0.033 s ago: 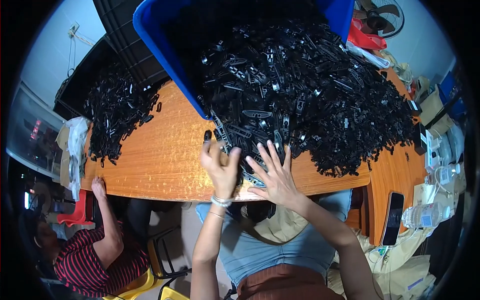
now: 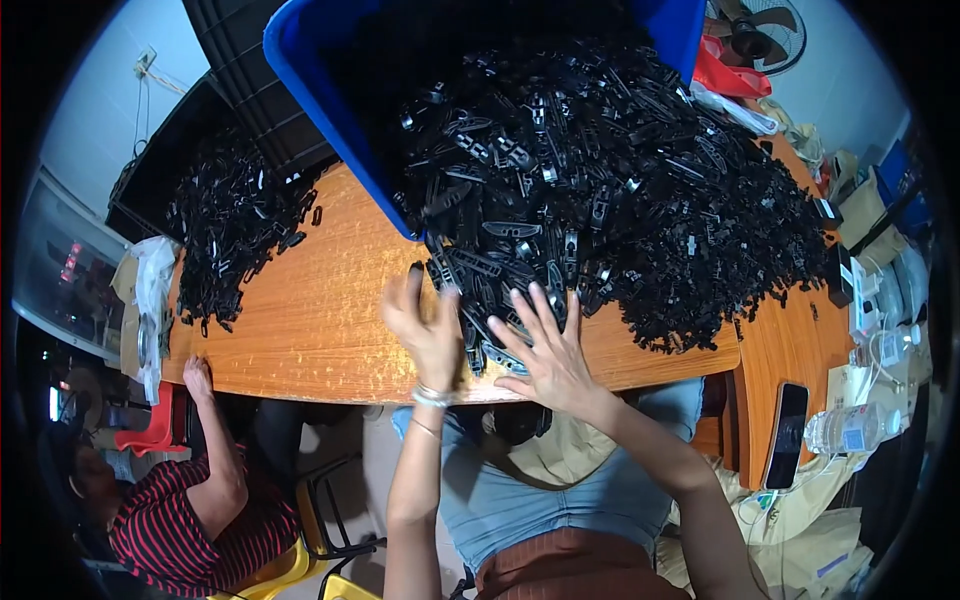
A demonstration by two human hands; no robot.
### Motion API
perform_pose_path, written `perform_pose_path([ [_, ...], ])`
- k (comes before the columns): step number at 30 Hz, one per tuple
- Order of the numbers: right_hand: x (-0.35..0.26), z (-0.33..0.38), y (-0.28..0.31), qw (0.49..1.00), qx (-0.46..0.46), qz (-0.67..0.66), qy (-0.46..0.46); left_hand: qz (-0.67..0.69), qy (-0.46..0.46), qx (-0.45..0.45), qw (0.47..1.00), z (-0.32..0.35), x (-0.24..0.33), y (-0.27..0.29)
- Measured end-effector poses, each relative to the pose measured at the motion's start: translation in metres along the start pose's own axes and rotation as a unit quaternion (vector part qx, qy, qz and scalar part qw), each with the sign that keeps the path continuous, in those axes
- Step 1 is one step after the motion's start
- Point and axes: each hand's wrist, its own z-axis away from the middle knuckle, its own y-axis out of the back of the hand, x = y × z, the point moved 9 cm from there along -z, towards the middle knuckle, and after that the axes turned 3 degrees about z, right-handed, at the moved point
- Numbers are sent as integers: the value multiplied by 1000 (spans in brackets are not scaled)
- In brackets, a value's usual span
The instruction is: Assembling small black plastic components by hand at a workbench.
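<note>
- Hundreds of small black moulded plastic clip parts (image 2: 600, 200) lie heaped on the orange wood-grain table (image 2: 320, 320), spilling from a tipped blue plastic bin (image 2: 330, 110); likely light, stiff, smooth and prone to tangling, best pinched singly by the long edges.
- Left hand (image 2: 428, 330): fingers half curled at the heap's near edge, touching the parts; whether it grips one I cannot tell.
- Right hand (image 2: 545, 350): flat, fingers spread, pressed on the parts, clasping nothing.
- Second, smaller black pile (image 2: 230, 225) at the table's far left.
- Clear plastic bag (image 2: 150, 290) at the left end.
- Red bag (image 2: 725, 75) beside a fan (image 2: 760, 30).
- Dark phone (image 2: 785, 435) and clear bottle (image 2: 850, 430), right.
- Another person's hand (image 2: 197, 378) rests on the left edge.
</note>
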Motion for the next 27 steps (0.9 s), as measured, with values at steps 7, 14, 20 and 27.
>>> perform_pose_path([
  [7,-17,-5,-10,998,-5,14,63,13,156,-193,969,-12,-57,-44],
  [14,-16,3,-7,999,-4,40,36,135,141,-131,972,6,-24,-36],
  [20,1,12,3,1000,0,5,-21,84,81,-238,964,44,15,-27],
  [27,21,18,10,997,7,33,-71,-29,51,-214,975,52,40,-52],
])
